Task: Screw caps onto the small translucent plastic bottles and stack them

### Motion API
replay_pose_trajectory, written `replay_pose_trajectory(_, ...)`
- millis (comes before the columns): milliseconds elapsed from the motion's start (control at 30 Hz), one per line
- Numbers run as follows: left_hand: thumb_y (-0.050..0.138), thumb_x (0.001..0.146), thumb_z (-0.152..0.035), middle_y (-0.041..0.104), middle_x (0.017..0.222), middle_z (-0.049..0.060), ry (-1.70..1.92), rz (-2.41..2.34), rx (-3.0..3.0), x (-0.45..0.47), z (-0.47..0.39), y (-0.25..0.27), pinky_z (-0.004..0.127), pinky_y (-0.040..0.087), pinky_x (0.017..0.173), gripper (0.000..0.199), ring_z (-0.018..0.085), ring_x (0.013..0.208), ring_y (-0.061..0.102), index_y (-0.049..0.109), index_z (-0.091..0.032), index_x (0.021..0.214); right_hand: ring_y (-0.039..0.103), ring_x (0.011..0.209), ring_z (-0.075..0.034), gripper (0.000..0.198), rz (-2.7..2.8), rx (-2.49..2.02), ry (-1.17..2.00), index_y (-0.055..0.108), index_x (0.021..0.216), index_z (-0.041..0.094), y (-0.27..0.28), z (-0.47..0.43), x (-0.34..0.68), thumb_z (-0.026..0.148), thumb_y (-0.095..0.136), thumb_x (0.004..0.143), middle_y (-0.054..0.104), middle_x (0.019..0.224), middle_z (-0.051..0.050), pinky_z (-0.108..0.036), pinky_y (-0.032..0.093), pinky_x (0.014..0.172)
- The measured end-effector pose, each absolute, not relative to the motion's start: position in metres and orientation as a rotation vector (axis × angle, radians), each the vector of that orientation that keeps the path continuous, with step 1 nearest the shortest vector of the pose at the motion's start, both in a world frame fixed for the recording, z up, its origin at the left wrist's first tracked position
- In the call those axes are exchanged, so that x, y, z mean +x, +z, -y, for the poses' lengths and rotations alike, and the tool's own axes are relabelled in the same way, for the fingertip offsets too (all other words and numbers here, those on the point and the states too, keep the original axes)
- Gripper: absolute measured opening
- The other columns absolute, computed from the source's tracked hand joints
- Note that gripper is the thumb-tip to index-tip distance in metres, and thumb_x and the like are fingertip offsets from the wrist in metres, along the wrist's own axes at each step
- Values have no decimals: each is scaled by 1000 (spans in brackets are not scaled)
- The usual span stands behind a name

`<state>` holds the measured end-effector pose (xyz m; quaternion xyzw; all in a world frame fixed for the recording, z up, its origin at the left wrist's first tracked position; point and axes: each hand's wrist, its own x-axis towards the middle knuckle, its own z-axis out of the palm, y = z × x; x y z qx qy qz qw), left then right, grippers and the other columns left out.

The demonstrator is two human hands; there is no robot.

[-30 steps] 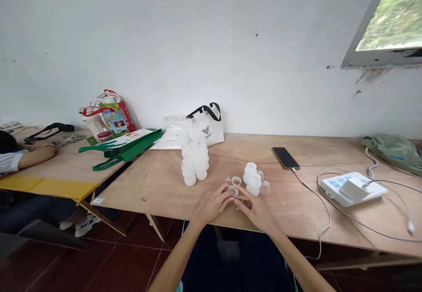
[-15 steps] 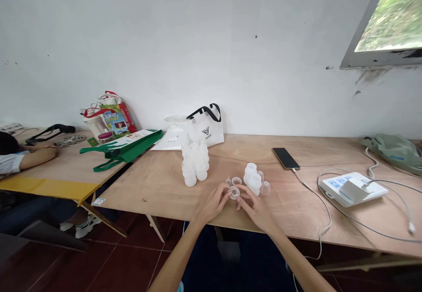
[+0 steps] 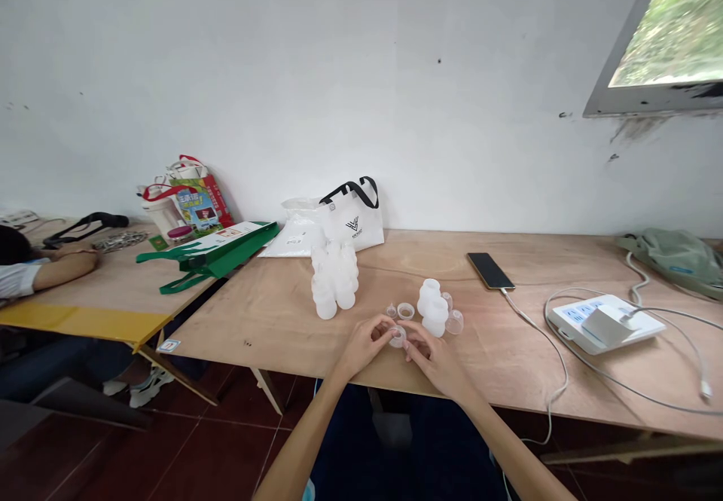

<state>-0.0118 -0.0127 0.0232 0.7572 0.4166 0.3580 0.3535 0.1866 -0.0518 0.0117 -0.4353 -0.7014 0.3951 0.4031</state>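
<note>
Between my two hands is a small translucent bottle ring [image 3: 398, 337], held close above the table's front edge. My left hand [image 3: 366, 344] pinches its left side, and my right hand [image 3: 428, 350] has its fingers closed on the right side. Just beyond them lie a second white ring [image 3: 405, 311] and a small clear nipple-like piece [image 3: 391, 310]. To the right stand a few frosted white bottles [image 3: 434, 313], with clear dome caps [image 3: 454, 322] beside them. A larger cluster of similar frosted bottles [image 3: 334, 279] stands to the left.
A phone [image 3: 490, 270] on a white cable and a white power strip [image 3: 604, 325] lie to the right. A white bag [image 3: 355, 222] leans on the wall. At left, a green bag [image 3: 226, 252] spans the table gap; another person's arm [image 3: 71, 266] rests beyond.
The ring between my hands has tilted and come slightly lower and nearer to me; its opening faces me less. My fingers have shifted around it. The surrounding things stay put.
</note>
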Motion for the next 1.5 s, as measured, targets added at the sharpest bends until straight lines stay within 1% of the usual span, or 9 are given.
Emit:
replay_pose_trajectory(233, 50, 100, -48, 69, 88, 2, 901, -1066, 2023, -10, 11, 18, 25, 45, 69, 32, 16, 74, 61, 61, -19, 92, 69, 79, -20, 34, 1801, -1118, 956, 59, 126, 28, 12, 52, 186, 49, 47, 101, 73, 92, -2, -36, 55, 81)
replay_pose_trajectory(367, 45, 102, -49, 69, 93, 2, 834, -1051, 2037, -11, 13, 20, 26, 45, 70, 33, 16, 75, 60, 60, -21, 101, 68, 77, -20, 37, 1789, -1142, 939, 59, 127, 28, 14, 53, 186, 52, 47, 101, 73, 92, -2, -35, 55, 79)
replay_pose_trajectory(500, 48, 101, -50, 67, 88, -1, 774, -1089, 2091, -12, 14, 23, 25, 43, 71, 31, 16, 75, 59, 61, -22, 106, 68, 76, -19, 39, 1761, -1132, 952, 61, 126, 27, 18, 54, 185, 53, 47, 101, 74, 96, -2, -33, 55, 75)
replay_pose_trajectory(633, 47, 100, -53, 62, 77, -2, 777, -1127, 2143, -12, 15, 23, 25, 38, 65, 37, 15, 69, 55, 60, -20, 89, 67, 77, -20, 39, 1807, -1147, 904, 66, 124, 28, 19, 54, 186, 51, 45, 102, 74, 95, -3, -31, 54, 71)
replay_pose_trajectory(767, 51, 97, -59, 55, 70, -3, 771, -1122, 2211, -11, 17, 22, 25, 34, 61, 44, 14, 66, 50, 54, -19, 76, 68, 93, -22, 37, 1821, -1124, 865, 70, 120, 28, 19, 55, 185, 49, 45, 103, 73, 114, -5, -32, 54, 79)
replay_pose_trajectory(833, 50, 97, -59, 53, 69, -3, 766, -1122, 2244, -11, 18, 22, 26, 33, 60, 46, 14, 65, 48, 52, -19, 73, 67, 97, -22, 36, 1814, -1120, 855, 69, 121, 28, 20, 55, 185, 48, 46, 103, 73, 117, -5, -33, 54, 81)
replay_pose_trajectory(1200, 44, 101, -50, 54, 70, -2, 768, -1077, 2195, -12, 12, 21, 26, 34, 63, 41, 14, 66, 48, 54, -19, 77, 63, 81, -19, 36, 1924, -1117, 743, 65, 130, 32, 17, 55, 187, 44, 44, 104, 68, 102, -4, -34, 54, 77)
replay_pose_trajectory(1400, 44, 101, -48, 57, 71, -2, 787, -1074, 2188, -13, 11, 20, 26, 36, 64, 40, 15, 68, 50, 52, -19, 75, 63, 86, -21, 36, 1969, -1096, 699, 65, 131, 33, 14, 55, 186, 41, 44, 103, 67, 102, -5, -38, 54, 84)
replay_pose_trajectory(1500, 46, 101, -47, 56, 69, -2, 786, -1121, 2178, -12, 13, 20, 26, 36, 62, 38, 15, 65, 49, 52, -19, 75, 63, 81, -20, 36, 1905, -1108, 728, 66, 129, 31, 15, 54, 185, 42, 43, 103, 69, 100, -5, -35, 54, 78)
